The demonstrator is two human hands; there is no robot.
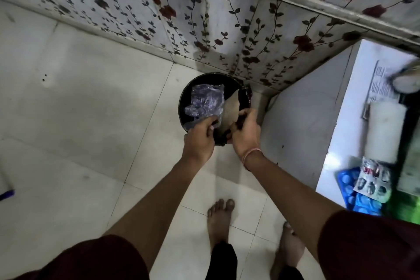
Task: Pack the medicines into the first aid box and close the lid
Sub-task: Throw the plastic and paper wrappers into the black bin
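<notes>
Both hands' grips pinch wrappers over the bin (188, 97), blister packs (372, 183) well right: left hand (200, 138) plastic (205, 100), right hand (245, 134) paper (230, 109).

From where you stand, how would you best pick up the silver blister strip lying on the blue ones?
Probably pinch the silver blister strip by its upper end, coming from above: it lies flat, overlapping the blue blister packs, so the edges over them look hardest to get under.
</notes>
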